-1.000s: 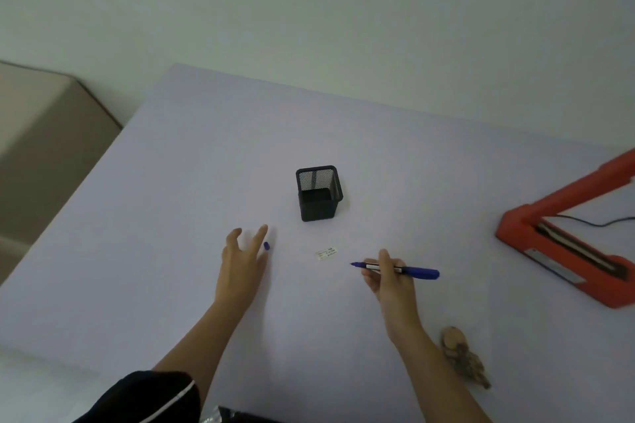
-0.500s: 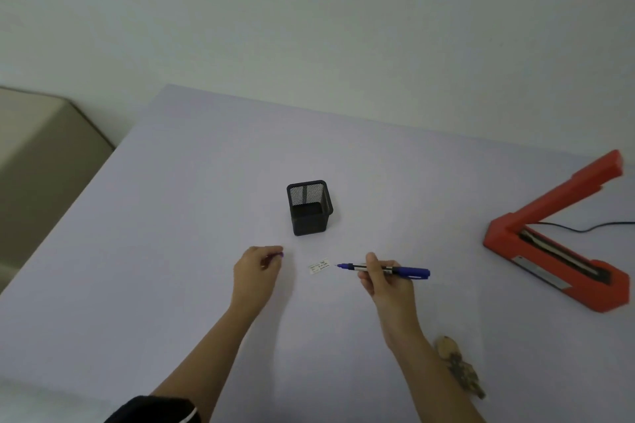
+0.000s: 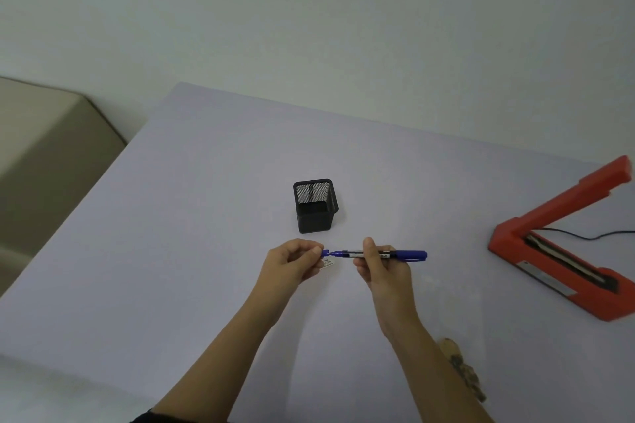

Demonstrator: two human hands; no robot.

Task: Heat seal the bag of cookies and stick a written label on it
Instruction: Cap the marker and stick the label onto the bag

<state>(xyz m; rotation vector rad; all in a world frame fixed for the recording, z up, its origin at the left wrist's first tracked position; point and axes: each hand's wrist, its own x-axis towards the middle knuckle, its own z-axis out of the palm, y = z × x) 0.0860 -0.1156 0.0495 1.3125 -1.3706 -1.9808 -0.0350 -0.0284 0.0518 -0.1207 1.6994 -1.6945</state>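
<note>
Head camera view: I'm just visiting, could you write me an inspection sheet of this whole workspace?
Surface: pale lilac table, flat.
Job's things: blue pen; cap; small label on the table close to the cap; red heat sealer, arm raised; bag of cookies, partly behind the right forearm.
Clutter: black mesh pen holder, upright.
Hands: left hand pinches the cap at the pen's tip; right hand grips the pen's barrel.
Cables: black cable leaves the sealer toward the right edge.
Surroundings: plain wall; beige furniture at left.
</note>
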